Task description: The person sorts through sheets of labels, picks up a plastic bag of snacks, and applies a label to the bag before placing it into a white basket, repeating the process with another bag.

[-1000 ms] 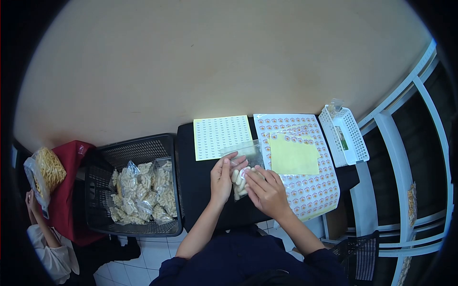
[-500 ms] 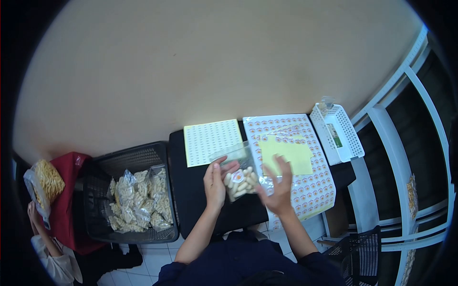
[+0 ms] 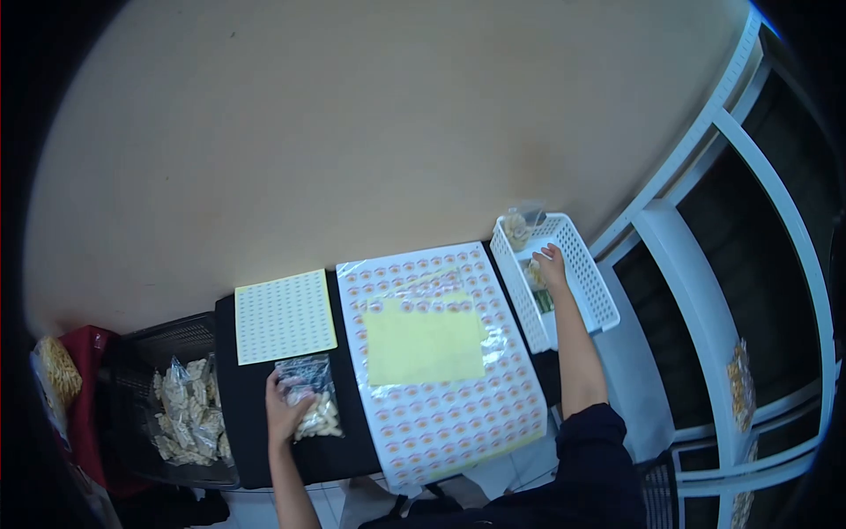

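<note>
Clear plastic bag (image 3: 308,398) of pale pieces, lower centre-left on the black surface (image 3: 252,421) — the left hand (image 3: 287,409) grips its side. Upper right, the right hand (image 3: 548,264) reaches into the white basket (image 3: 592,275), fingers curled — its grip I can't tell.

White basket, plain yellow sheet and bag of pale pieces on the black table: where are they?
White basket (image 3: 585,269): head view, on its right wall.
Plain yellow sheet (image 3: 425,346): head view, near its middle.
Bag (image 3: 324,421): head view, on the pale pieces inside.
</note>
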`<state>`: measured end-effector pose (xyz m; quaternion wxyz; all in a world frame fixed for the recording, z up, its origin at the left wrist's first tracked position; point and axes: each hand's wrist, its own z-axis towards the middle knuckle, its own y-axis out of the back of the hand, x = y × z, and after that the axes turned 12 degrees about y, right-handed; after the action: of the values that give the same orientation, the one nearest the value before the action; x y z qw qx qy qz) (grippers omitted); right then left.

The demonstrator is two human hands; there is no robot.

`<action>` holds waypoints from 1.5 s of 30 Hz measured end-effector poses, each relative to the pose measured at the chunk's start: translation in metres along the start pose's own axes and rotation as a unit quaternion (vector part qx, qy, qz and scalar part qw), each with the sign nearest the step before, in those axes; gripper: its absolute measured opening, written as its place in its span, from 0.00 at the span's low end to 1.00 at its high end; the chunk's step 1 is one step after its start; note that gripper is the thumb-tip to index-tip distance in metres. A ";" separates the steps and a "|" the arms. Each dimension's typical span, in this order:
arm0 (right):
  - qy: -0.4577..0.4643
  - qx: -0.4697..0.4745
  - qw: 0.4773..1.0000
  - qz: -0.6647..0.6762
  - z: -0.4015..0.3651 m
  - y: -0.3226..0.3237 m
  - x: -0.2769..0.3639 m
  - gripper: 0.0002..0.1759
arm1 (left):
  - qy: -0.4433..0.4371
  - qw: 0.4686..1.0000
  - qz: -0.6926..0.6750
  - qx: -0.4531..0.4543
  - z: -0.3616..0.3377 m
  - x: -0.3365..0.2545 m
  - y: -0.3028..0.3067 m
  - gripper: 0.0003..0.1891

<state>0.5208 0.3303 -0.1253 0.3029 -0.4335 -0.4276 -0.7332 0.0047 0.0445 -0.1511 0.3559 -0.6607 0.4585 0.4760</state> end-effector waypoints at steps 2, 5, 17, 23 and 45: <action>0.007 0.002 1.000 0.020 0.023 -0.016 -0.003 0.30 | 0.047 0.999 -0.014 -0.009 -0.006 -0.018 -0.007 0.37; 0.015 0.060 0.998 -0.008 0.041 -0.027 -0.014 0.26 | 0.050 0.996 -0.061 -0.045 -0.004 -0.023 -0.012 0.34; -0.046 0.450 0.890 0.047 -0.177 0.043 0.107 0.20 | 0.008 0.982 -0.149 -0.114 -0.008 -0.013 -0.006 0.19; 0.231 0.301 0.902 -0.204 -0.196 0.100 0.143 0.28 | -0.020 0.983 -0.094 -0.158 0.000 -0.003 -0.003 0.17; 0.095 0.009 0.930 -0.355 -0.278 0.373 0.004 0.21 | -0.105 0.939 -0.030 -0.327 0.015 0.024 0.009 0.22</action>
<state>0.7182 -0.0856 -0.0574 0.0664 -0.1789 -0.5293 -0.8267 -0.0051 0.0494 -0.1786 0.1805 -0.7005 0.2176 0.6553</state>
